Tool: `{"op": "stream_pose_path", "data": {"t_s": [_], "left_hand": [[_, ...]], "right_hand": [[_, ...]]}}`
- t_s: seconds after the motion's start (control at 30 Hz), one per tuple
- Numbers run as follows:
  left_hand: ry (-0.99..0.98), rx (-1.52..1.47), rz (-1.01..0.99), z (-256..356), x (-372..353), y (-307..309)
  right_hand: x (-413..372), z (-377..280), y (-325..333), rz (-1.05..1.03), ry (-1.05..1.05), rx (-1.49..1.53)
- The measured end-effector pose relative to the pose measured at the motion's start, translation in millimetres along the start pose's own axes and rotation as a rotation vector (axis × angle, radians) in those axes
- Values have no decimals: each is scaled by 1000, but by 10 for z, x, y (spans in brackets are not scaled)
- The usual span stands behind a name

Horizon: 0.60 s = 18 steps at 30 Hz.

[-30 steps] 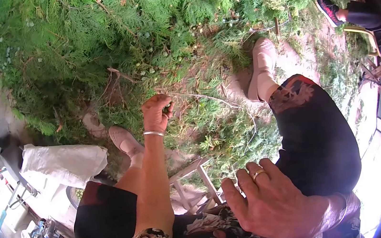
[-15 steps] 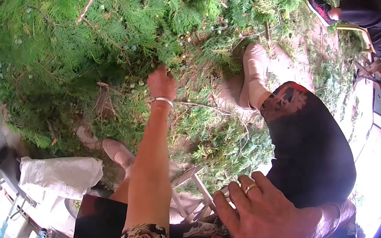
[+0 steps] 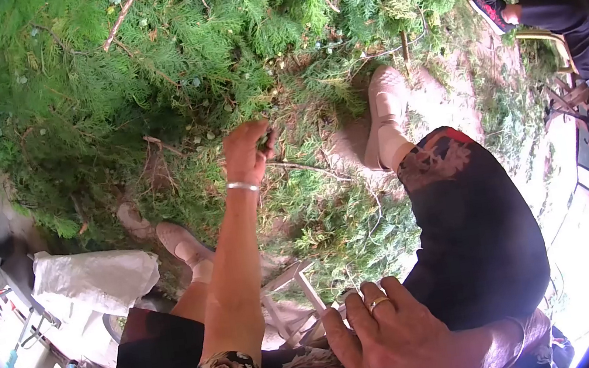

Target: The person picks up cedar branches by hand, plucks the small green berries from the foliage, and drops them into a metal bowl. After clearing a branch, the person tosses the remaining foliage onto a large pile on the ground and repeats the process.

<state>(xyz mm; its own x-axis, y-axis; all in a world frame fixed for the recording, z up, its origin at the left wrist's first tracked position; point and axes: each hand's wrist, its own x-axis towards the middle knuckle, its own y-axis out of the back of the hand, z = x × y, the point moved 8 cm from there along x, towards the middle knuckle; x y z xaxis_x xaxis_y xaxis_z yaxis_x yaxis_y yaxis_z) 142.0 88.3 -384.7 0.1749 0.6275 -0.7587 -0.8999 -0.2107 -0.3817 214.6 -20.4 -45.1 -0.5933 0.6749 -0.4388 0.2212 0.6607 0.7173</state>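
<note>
My left hand [image 3: 247, 153], with a silver bracelet at the wrist, hangs just over the near edge of a big heap of green conifer branches [image 3: 166, 59]. Its fingers are curled closed, and a small dark greenish bit shows between them, too small to name. Small pale cones dot the foliage near this hand. Back down, my right hand [image 3: 392, 331], with a ring, lies at my lap beside my dark trouser leg [image 3: 476, 234]. Its fingers are bent a little and slightly apart, with nothing visible in them.
A wooden frame [image 3: 308, 286] stands between my legs. My shoes [image 3: 389, 97] rest on ground strewn with clippings. At left lies a white sack [image 3: 95, 277]. Another person's leg and shoe [image 3: 491, 8] show at upper right. A bare twig [image 3: 315, 168] lies ahead of me.
My left hand has drawn back from the branches toward me and turned, so its curled fingers now show. My right hand stays at my lap, shifted slightly in view.
</note>
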Motion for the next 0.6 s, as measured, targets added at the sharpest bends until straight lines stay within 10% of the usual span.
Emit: {"op": "stream_pose_path", "data": {"t_s": [0.1, 0.17, 0.27, 0.33, 0.5, 0.6], "left_hand": [[-198, 418, -53, 140, 424, -226], [-847, 1142, 144, 479, 461, -418], [-734, 1464, 345, 420, 562, -177], [-503, 1638, 143, 168, 445, -22], [-597, 1546, -23, -462, -162, 505], [-221, 585, -41, -398, -368, 482]], "right_hand": [[15, 31, 25, 22, -19, 6], [16, 18, 27, -22, 3, -22], [8, 28, 56, 11, -23, 30], [5, 25, 59, 13, -27, 37], [-6, -6, 84, 20, 5, 33], [50, 22, 95, 43, -22, 127]]}}
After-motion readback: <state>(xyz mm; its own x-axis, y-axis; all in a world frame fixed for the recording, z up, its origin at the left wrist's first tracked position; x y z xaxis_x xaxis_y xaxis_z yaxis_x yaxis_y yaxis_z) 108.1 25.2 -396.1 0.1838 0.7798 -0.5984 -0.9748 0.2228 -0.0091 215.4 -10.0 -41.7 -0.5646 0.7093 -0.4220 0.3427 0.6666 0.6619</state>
